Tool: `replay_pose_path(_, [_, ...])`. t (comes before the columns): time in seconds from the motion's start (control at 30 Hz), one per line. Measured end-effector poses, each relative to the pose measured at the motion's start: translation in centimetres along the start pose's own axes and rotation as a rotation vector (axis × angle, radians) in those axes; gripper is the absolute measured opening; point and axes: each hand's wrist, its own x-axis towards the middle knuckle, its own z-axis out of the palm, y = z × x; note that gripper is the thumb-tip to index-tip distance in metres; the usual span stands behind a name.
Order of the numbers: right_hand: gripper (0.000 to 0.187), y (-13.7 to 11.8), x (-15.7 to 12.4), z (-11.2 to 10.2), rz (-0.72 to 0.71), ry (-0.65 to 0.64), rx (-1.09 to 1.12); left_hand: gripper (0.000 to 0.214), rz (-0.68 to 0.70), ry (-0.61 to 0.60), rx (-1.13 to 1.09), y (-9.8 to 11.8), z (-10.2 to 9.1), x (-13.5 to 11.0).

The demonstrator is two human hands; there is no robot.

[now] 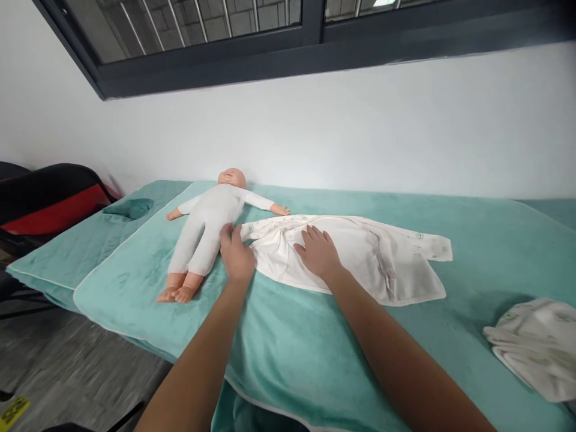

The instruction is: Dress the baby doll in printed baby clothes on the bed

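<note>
A white baby garment [351, 255] with long sleeves and a small print lies spread open on the green cover. My right hand [318, 251] rests flat on its middle, fingers extended. At the garment's left end, my left hand [237, 255] is beside the sleeve cuff, its fingers apart; whether they touch the cuff is hard to tell. Just left of that hand a baby doll [215, 207] in a white bodysuit lies on its back, arms spread and bare feet towards the front edge.
A folded or bunched printed white cloth [537, 345] sits at the right front. The green cover [288, 354] drapes over the bed's front edge. Black and red chairs [58, 207] stand at the left. Behind the bed are a white wall [315, 138] and a dark window frame [252, 63].
</note>
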Motion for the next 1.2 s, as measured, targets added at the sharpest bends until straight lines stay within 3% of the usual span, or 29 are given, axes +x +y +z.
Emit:
replay_pose_path(0.13, [0.053, 0.0, -0.2, 0.0, 0.004, -0.008, -0.009, 0.039, 0.118, -0.114, 0.04, 0.6, -0.1, -0.2])
replay_pose_path(0.23, [0.05, 0.0, -0.4, -0.3, 0.0, 0.011, 0.003, 0.033, 0.115, -0.173, 0.082, 0.9, -0.1, -0.3])
replay_pose_path(0.37, [0.042, -0.4, -0.3, -1.0, -0.049, 0.163, 0.148, 0.033, 0.108, -0.163, 0.187, 1.3, -0.2, -0.5])
replay_pose_path(0.5, [0.037, -2.3, 1.4, -1.7, -0.201, 0.266, 0.3, 0.035, 0.108, -0.179, 0.256, 1.6, -0.3, -0.6])
replay_pose_path(0.67, [0.033, -4.8, 4.4, -0.9, -0.294, 0.13, 0.224, 0.036, 0.044, -0.168, 0.212, 1.3, -0.1, -0.5])
replay_pose_path(0.9, [0.035, -4.0, 4.4, 1.3, -0.408, 0.042, 0.211, 0.039, 0.02, -0.181, 0.218, 1.2, 0.3, -0.3])
replay_pose_path(1.1, [0.032, -4.7, 4.6, 2.1, -0.31, 0.186, 0.477, 0.041, 0.066, -0.139, 0.071, 1.2, -0.1, -0.5])
replay_pose_path(1.2, [0.03, -6.1, 6.1, 2.1, -0.249, 0.286, 0.66, 0.043, 0.104, -0.129, -0.046, 1.3, -1.5, -0.2])
